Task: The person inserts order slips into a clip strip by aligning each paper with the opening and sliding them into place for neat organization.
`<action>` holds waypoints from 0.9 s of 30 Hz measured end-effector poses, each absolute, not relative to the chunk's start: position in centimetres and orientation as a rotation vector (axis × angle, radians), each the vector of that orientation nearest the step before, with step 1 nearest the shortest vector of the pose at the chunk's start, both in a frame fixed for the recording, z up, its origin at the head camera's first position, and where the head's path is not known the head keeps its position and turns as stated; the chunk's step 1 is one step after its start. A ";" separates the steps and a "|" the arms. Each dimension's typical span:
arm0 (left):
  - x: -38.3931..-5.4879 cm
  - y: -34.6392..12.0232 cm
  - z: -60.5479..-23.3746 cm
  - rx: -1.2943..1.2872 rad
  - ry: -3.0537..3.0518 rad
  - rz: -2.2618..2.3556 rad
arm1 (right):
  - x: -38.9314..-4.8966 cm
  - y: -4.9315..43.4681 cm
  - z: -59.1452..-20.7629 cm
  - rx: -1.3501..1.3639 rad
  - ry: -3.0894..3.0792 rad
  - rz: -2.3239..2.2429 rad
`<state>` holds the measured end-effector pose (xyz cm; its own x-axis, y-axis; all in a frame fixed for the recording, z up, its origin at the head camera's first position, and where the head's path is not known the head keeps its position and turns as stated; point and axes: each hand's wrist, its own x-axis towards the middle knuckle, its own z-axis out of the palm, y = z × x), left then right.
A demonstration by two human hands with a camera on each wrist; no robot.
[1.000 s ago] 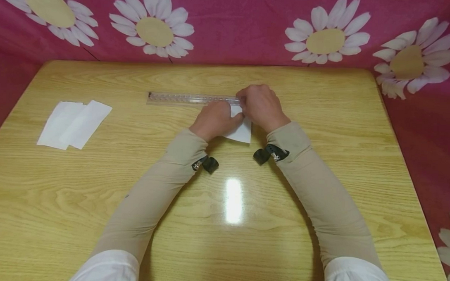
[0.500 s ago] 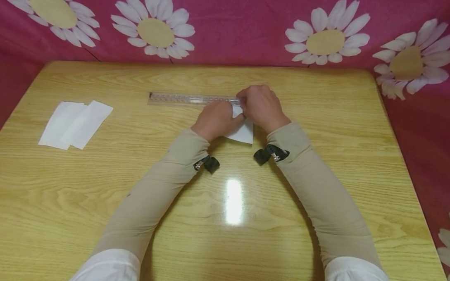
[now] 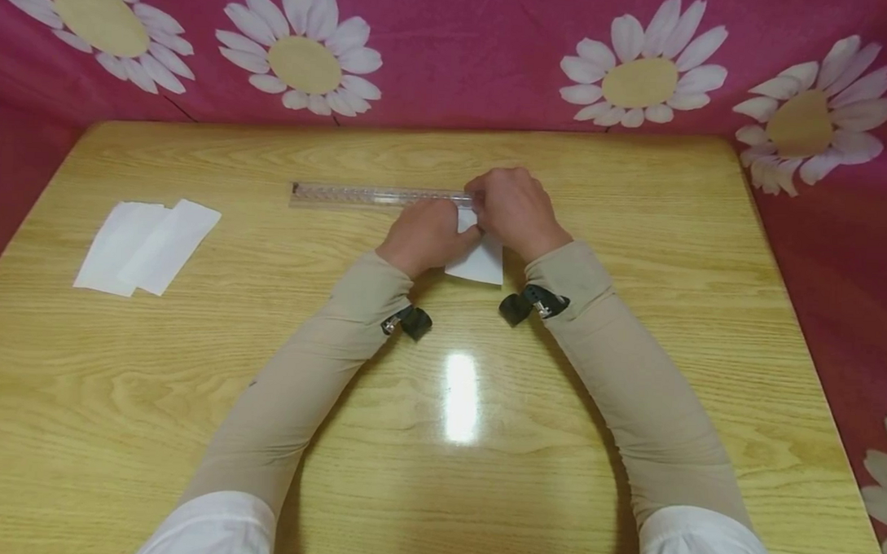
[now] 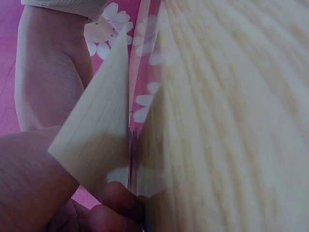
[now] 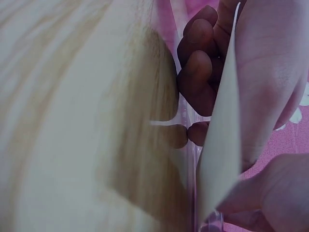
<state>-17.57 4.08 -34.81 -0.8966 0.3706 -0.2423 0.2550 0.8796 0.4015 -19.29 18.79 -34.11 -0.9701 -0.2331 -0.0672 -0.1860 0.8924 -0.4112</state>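
A clear plastic ruler lies across the far middle of the table. Below its right end, a white sheet of paper shows between the hands; in both wrist views the paper stands tilted up from the table. My left hand lies against the ruler's near edge with bent fingers, its thumb stretched over the paper. At the ruler's right end, my right hand has curled fingers that pinch around that end. The two hands nearly touch. Some fingertips and the paper's upper edge are hidden in the head view.
Two overlapping white paper pieces lie on the left of the wooden table. A pink curtain with daisies hangs behind the table's far edge. Light reflects off the tabletop in front of the hands.
The visible part of the paper between the hands has shifted slightly to the right, and its lower right corner shows farther out. Hands and ruler stay nearly in place.
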 end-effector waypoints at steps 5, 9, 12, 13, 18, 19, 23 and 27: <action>-17.6 4.2 -35.0 0.474 2.754 0.515 | -19.3 18.8 -34.1 -0.325 2.946 -0.621; -17.6 4.3 -35.0 0.471 2.772 0.503 | -19.3 18.8 -34.1 -0.329 2.950 -0.621; -17.6 4.3 -35.0 0.469 2.780 0.504 | -19.2 18.8 -34.1 -0.334 2.956 -0.625; -17.6 4.3 -35.0 0.468 2.781 0.506 | -19.2 18.8 -34.1 -0.338 2.959 -0.627; -17.7 4.2 -35.0 0.472 2.779 0.513 | -19.2 18.8 -34.1 -0.358 2.971 -0.631; -17.7 4.2 -35.0 0.473 2.779 0.513 | -19.2 18.7 -34.1 -0.361 2.971 -0.632; -17.7 4.1 -34.8 0.470 2.774 0.510 | -19.2 18.8 -34.1 -0.364 2.969 -0.632; -17.8 3.8 -34.6 0.477 2.780 0.480 | -19.1 18.9 -34.1 -0.366 2.968 -0.628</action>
